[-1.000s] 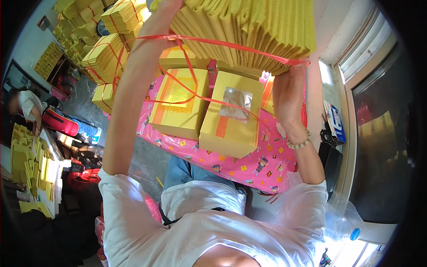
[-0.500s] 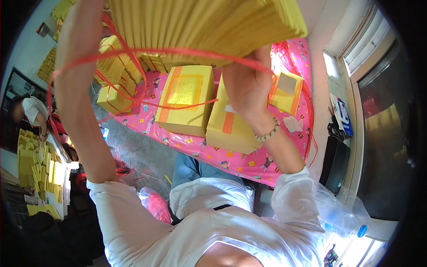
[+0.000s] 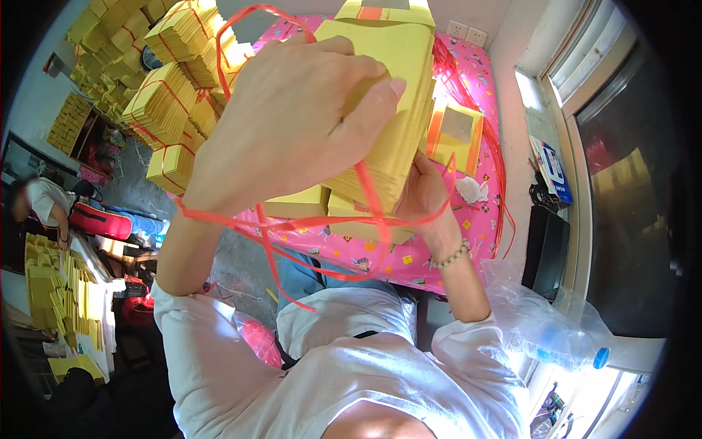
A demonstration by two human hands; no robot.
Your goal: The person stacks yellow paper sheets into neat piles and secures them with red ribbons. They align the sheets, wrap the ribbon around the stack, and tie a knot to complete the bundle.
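A thick stack of yellow joss paper [image 3: 398, 51] is held up in front of me, tilted. My left hand [image 3: 300, 110] lies across its near face, back of the hand toward me, fingers curled and thumb pressed toward the stack. Red plastic string [image 3: 322, 221] comes out above and below this hand and hangs in loose loops before both forearms; the exact grip is hidden beneath the hand. My right hand [image 3: 424, 190], with a beaded bracelet at the wrist, supports the stack's lower right side. Its fingertips are hidden behind the paper.
A pink patterned cloth [image 3: 409, 267] covers the table, with a foil-faced paper block [image 3: 455, 135] and crumpled tissue [image 3: 472, 190] on it. Tied yellow bundles [image 3: 157, 102] pile up at left. A window [image 3: 621, 197] stands right. Another person [image 3: 51, 197] works at far left.
The stack has turned from edge-on and come lower. My left hand has come into view over its face, and the string loops have dropped. My right hand has moved slightly down.
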